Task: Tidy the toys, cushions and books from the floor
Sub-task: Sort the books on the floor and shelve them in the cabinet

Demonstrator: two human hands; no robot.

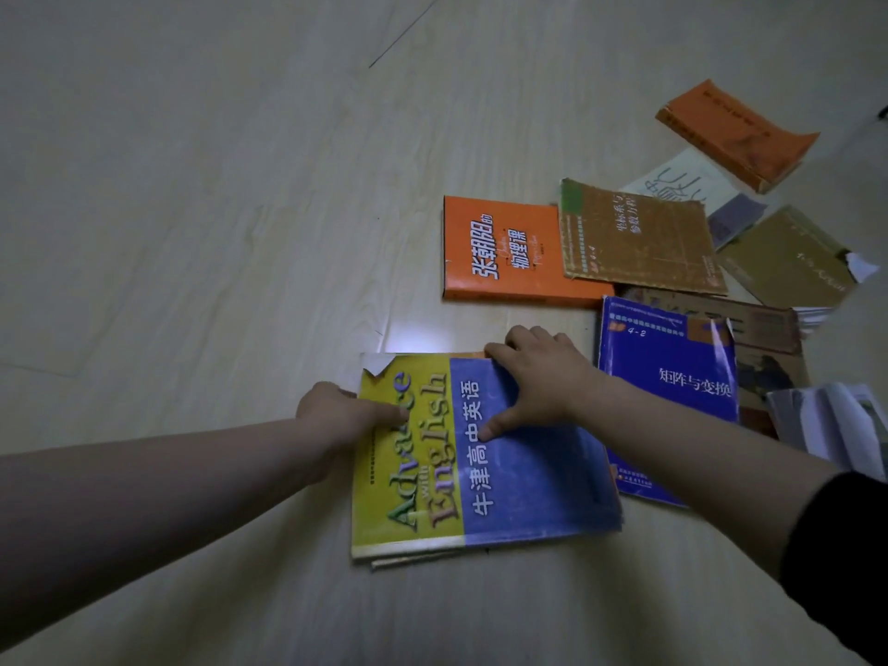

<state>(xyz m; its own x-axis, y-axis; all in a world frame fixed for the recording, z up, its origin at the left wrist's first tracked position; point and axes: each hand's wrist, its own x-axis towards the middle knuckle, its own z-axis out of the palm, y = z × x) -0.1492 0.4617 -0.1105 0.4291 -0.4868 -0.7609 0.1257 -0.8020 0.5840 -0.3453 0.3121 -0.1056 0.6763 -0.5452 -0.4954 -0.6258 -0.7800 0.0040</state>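
Note:
A yellow and blue English textbook [528,473] lies flat on the pale wood floor, with the edge of a second thin book showing under its near side. My left hand [336,415] grips its left edge, thumb on the yellow cover. My right hand [543,377] lies on the far part of the cover, fingers curled over the far edge and thumb spread on the blue. To the right lies a dark blue book [672,377], and beyond it an orange book [495,252] partly under a brown and green book [639,237].
More books are scattered at the far right: a thick orange book [735,132], a white book [682,185], a tan book [788,262] and a brown book [769,329] under the dark blue one. Loose white pages [836,425] lie at the right edge. Bare floor [192,185] stretches left.

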